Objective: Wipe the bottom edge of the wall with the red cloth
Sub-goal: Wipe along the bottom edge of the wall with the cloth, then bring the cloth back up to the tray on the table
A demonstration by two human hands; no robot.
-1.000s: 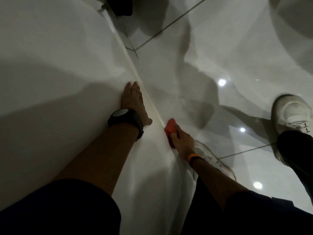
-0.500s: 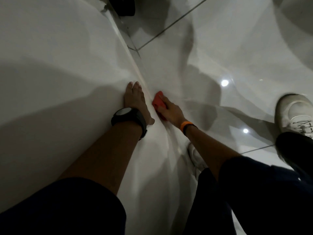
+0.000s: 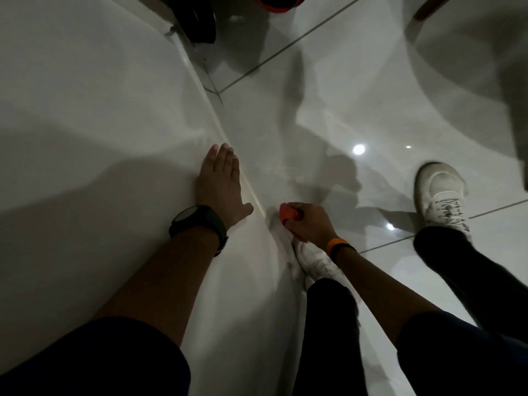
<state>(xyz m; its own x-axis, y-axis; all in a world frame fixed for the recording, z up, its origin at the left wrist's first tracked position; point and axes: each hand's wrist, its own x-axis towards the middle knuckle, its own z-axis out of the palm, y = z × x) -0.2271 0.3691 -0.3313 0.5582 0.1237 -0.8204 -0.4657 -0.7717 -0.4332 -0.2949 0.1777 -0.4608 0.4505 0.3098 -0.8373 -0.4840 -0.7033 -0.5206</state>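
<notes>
Looking down along a plain white wall point(image 3: 85, 115) where it meets a glossy light-grey tiled floor point(image 3: 328, 90). Pretty dim in here, lots of soft shadows and a couple of ceiling-light reflections on the tiles.

Left hand point(image 3: 221, 181) flat against the wall, fingers spread out straight, palm pressed on, holding nothing. Chunky black wristwatch point(image 3: 197, 221) on that wrist, thumb sticking out toward the wall's bottom edge point(image 3: 248, 192).

Right hand point(image 3: 310, 221) curled tight around a small bunched-up red cloth point(image 3: 288, 214), only a rounded bit of it poking out past the fingers. Cloth sitting low, just beside the bottom edge of the wall, right above a white sneaker point(image 3: 317, 261); can't tell if it's actually touching the edge. Orange-and-black band point(image 3: 338, 247) on that wrist.

Second white lace-up sneaker point(image 3: 440, 192) planted well off to the right on the tiles, dark trouser legs above both shoes. Dark short sleeves at the bottom of the view.

Up top: a black object point(image 3: 197, 18) against the wall, and something red-rimmed point(image 3: 278, 2) cut off by the frame, too cropped to identify.
</notes>
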